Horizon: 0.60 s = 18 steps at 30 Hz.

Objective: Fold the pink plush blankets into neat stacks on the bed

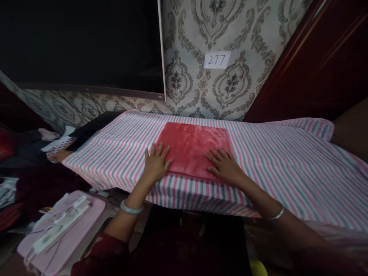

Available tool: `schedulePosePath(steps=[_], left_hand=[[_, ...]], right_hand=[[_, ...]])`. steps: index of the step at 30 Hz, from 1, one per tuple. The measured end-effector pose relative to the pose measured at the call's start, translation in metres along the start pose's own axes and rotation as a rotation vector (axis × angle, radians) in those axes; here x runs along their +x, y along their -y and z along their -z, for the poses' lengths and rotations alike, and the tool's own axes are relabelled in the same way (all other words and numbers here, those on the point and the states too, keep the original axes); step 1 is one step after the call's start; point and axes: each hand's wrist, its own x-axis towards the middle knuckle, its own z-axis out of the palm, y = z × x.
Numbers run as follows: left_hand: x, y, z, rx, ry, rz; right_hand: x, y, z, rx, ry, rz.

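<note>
A folded red plush cloth [192,147] lies flat as a rough rectangle on a striped pink, grey and white sheet [276,161]. My left hand [156,161] rests on its left edge, palm down with the fingers spread. Near the cloth's right front corner, my right hand [225,165] also lies flat, its fingers apart and pointing inward. Neither hand grips anything. The inner folds of the cloth are hidden.
A large dark television screen [83,42] stands behind on the left. On the wall is a paper [217,59] marked 277. A power strip [60,226] sits on a pink stool [83,237] at lower left. Dark red wooden furniture [313,73] rises at right.
</note>
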Motion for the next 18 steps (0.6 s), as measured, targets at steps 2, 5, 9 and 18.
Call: schedulePosePath(steps=[2, 5, 9, 18], left_hand=[[-0.005, 0.009, -0.010, 0.016, 0.038, -0.002], [-0.010, 0.012, -0.020, 0.032, 0.030, -0.017], [-0.010, 0.011, -0.020, 0.015, -0.007, -0.017], [-0.020, 0.036, -0.012, -0.357, -0.029, -0.002]], right_hand=[[-0.012, 0.003, -0.004, -0.003, -0.009, -0.004], [-0.016, 0.002, -0.004, 0.019, -0.026, -0.019], [-0.021, -0.002, -0.002, 0.079, -0.063, -0.027], [-0.090, -0.007, -0.004, 0.245, -0.145, 0.011]])
